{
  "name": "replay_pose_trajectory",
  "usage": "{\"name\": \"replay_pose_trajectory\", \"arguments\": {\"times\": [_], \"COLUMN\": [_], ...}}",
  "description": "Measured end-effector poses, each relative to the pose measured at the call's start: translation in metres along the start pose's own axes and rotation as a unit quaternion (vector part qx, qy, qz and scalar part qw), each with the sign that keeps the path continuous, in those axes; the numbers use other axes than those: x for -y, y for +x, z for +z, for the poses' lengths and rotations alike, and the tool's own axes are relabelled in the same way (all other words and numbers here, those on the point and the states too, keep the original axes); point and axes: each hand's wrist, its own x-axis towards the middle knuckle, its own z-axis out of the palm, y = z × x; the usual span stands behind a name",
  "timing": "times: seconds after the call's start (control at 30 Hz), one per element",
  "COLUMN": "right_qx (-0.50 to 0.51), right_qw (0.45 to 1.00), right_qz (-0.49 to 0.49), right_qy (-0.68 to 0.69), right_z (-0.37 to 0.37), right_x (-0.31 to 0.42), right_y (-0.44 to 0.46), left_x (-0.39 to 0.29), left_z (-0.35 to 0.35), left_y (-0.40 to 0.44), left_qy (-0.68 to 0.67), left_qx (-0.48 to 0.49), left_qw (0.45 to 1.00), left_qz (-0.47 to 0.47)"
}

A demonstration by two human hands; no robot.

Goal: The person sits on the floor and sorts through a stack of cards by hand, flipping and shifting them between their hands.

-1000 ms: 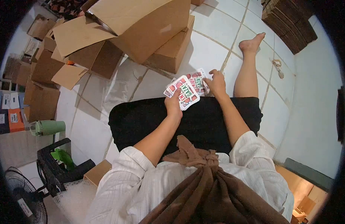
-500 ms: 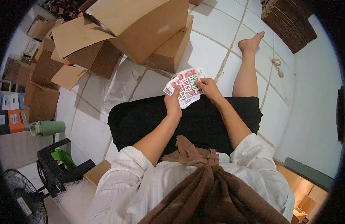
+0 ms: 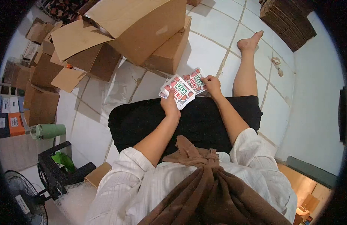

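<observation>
My left hand (image 3: 170, 105) is closed around a stack of printed cards (image 3: 177, 92), white with red and green lettering reading "ENJOY" and "GAZA!". The thumb lies over the top face of the stack. Pinched at its right edge by my right hand (image 3: 212, 85) is a similar card (image 3: 196, 80), held beside the stack and partly behind it. Whether that is one card or more I cannot tell. Both hands are above my lap, which is covered in black cloth (image 3: 143, 120).
Large open cardboard boxes (image 3: 151, 33) stand on the tiled floor ahead and left. Flattened cardboard (image 3: 288, 24) is stacked at the far right. At left are a green tumbler (image 3: 49, 130), a black fan (image 3: 25, 198) and bubble wrap (image 3: 78, 200). Clear plastic (image 3: 123, 84) lies near the boxes.
The fanned cards have separated: my left hand has moved slightly left with the stack, while my right hand has drawn a card apart toward the right.
</observation>
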Motion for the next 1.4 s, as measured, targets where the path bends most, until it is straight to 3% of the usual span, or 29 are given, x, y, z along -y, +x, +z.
{"name": "replay_pose_trajectory", "arguments": {"times": [0.17, 0.2, 0.23, 0.27, 0.33, 0.4, 0.47, 0.73, 0.8, 0.87, 0.93, 0.97, 1.07, 1.13, 1.2, 1.23, 1.3, 1.33, 1.4], "right_qx": [-0.045, -0.149, -0.247, -0.247, -0.058, 0.046, 0.135, 0.182, 0.146, 0.137, 0.043, 0.006, -0.013, -0.009, -0.248, -0.249, -0.090, -0.090, 0.108], "right_qw": [0.993, 0.953, 0.874, 0.873, 0.979, 0.983, 0.988, 0.965, 0.983, 0.975, 0.992, 1.000, 0.999, 0.995, 0.926, 0.926, 0.990, 0.990, 0.992], "right_qz": [-0.025, -0.151, -0.271, -0.272, -0.169, -0.166, -0.059, 0.017, 0.016, 0.015, -0.005, -0.028, -0.031, -0.036, -0.189, -0.190, -0.078, -0.077, -0.040], "right_qy": [-0.108, -0.218, -0.320, -0.320, -0.095, -0.070, 0.057, 0.189, 0.109, 0.175, 0.121, -0.005, -0.008, -0.088, -0.211, -0.211, -0.076, -0.078, 0.056], "right_z": [-0.003, -0.002, -0.002, -0.001, 0.002, 0.007, 0.019, 0.001, -0.006, -0.008, -0.010, -0.008, -0.003, 0.001, 0.007, 0.008, 0.006, 0.009, 0.016], "right_x": [0.006, 0.005, 0.005, 0.005, 0.028, 0.045, 0.030, 0.036, 0.024, -0.005, -0.020, -0.029, -0.006, -0.005, -0.002, 0.002, 0.012, 0.016, 0.020], "right_y": [-0.008, -0.012, -0.014, -0.015, -0.025, -0.043, -0.042, -0.035, -0.020, 0.004, 0.019, 0.027, 0.004, 0.003, -0.004, -0.005, -0.008, -0.014, -0.030], "left_x": [-0.002, -0.001, -0.001, -0.001, 0.000, 0.001, 0.000, 0.004, 0.007, 0.005, 0.003, 0.001, 0.002, 0.004, 0.004, 0.003, 0.002, 0.003, 0.007], "left_z": [0.001, 0.001, 0.002, 0.002, 0.001, 0.000, 0.001, -0.002, -0.003, -0.004, -0.003, -0.001, -0.002, -0.004, -0.004, -0.004, -0.004, -0.004, -0.004], "left_y": [-0.001, -0.001, -0.002, -0.002, 0.001, 0.001, -0.001, 0.003, 0.004, 0.004, 0.003, 0.000, 0.002, 0.004, 0.004, 0.004, 0.003, 0.003, 0.004], "left_qy": [0.018, 0.017, 0.016, 0.015, 0.025, 0.037, 0.066, 0.012, 0.019, 0.021, -0.013, -0.008, 0.004, 0.005, 0.014, 0.023, 0.022, 0.021, 0.021], "left_qx": [-0.005, -0.005, 0.001, 0.006, 0.022, 0.038, 0.052, 0.090, 0.082, -0.001, 0.002, -0.016, -0.037, -0.005, -0.008, -0.010, 0.006, 0.023, 0.034], "left_qw": [1.000, 1.000, 1.000, 1.000, 0.999, 0.998, 0.996, 0.996, 0.996, 0.999, 0.999, 1.000, 0.999, 1.000, 1.000, 1.000, 1.000, 0.999, 0.999], "left_qz": [0.007, 0.007, 0.012, 0.018, 0.023, 0.026, 0.037, 0.000, 0.016, 0.024, 0.040, 0.025, 0.010, 0.029, 0.021, 0.013, 0.018, 0.021, 0.016]}}
